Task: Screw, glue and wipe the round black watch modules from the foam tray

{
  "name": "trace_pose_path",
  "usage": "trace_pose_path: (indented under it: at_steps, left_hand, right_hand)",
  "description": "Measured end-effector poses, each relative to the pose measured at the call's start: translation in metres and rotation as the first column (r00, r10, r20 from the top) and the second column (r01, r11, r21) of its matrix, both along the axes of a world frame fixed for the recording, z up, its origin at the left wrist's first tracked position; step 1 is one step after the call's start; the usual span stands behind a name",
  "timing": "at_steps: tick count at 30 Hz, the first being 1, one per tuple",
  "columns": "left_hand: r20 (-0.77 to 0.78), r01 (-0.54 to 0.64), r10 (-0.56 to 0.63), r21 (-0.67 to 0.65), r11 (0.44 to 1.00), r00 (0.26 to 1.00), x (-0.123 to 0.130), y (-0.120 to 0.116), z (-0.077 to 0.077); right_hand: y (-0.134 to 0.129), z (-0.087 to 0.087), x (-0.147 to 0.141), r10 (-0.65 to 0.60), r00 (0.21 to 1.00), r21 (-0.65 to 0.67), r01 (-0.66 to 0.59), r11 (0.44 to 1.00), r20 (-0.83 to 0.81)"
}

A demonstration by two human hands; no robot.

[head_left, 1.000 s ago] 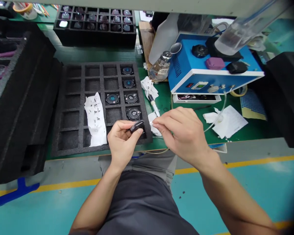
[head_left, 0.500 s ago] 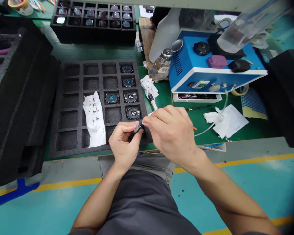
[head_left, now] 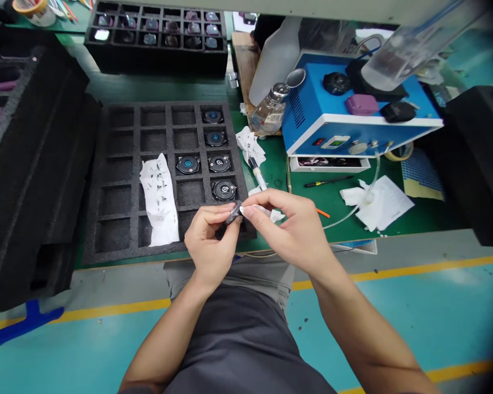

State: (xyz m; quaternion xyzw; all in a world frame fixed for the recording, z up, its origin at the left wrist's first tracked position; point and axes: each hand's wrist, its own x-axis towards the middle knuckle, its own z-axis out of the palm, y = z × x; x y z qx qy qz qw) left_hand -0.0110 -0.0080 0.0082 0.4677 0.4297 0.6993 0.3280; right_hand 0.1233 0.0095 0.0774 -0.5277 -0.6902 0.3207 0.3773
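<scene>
Between thumb and fingers, my left hand (head_left: 211, 241) pinches a small dark part (head_left: 233, 213) over the near right corner of a black foam tray (head_left: 135, 180). My right hand (head_left: 293, 227) is closed on a piece of white tissue (head_left: 254, 209), whose tip touches the dark part. Several round black watch-like parts sit in the tray's right compartments, one of them a dark disc (head_left: 224, 190) just beyond my fingers. A white paper strip (head_left: 161, 202) with small dark bits lies across the tray.
A blue machine (head_left: 353, 120) with a clear tube stands at the back right, beside a glass bottle (head_left: 269, 109). A syringe-like tool (head_left: 257, 174) lies right of the tray. Black foam boxes (head_left: 156, 52) stand behind and at the left.
My right hand has turned and its fingers have opened out a little, so more white tissue shows beneath them. The left hand has barely moved and still holds the dark part.
</scene>
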Motion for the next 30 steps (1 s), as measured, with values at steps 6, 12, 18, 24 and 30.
trace_pose_path:
  at_steps: [6, 12, 18, 24, 30]
  left_hand:
    - [-0.075, -0.046, 0.054, 0.096, 0.994, 0.996, 0.000, 0.001, -0.006]
    - [-0.131, -0.080, 0.093, 0.101, 0.992, 0.987, 0.001, 0.000, -0.008]
    - [-0.111, -0.081, 0.086, 0.047, 0.996, 0.990, 0.001, 0.000, -0.007]
    - [-0.058, -0.029, 0.030, 0.019, 0.999, 0.998, 0.000, -0.001, -0.007]
    - [-0.053, -0.038, 0.037, -0.022, 0.999, 0.998, 0.000, -0.001, -0.008]
  right_hand:
    - [0.002, 0.005, -0.001, -0.053, 0.998, -0.094, 0.056, 0.994, 0.036]
    - [0.004, 0.001, -0.005, -0.107, 0.987, -0.116, 0.092, 0.989, -0.122]
    - [-0.002, -0.004, -0.003, -0.047, 0.988, -0.099, 0.033, 0.995, -0.147]
    - [0.000, -0.012, -0.005, -0.050, 0.998, 0.054, 0.052, 0.997, -0.039]
    - [0.003, -0.017, -0.009, -0.101, 0.979, 0.241, 0.056, 0.969, 0.178]
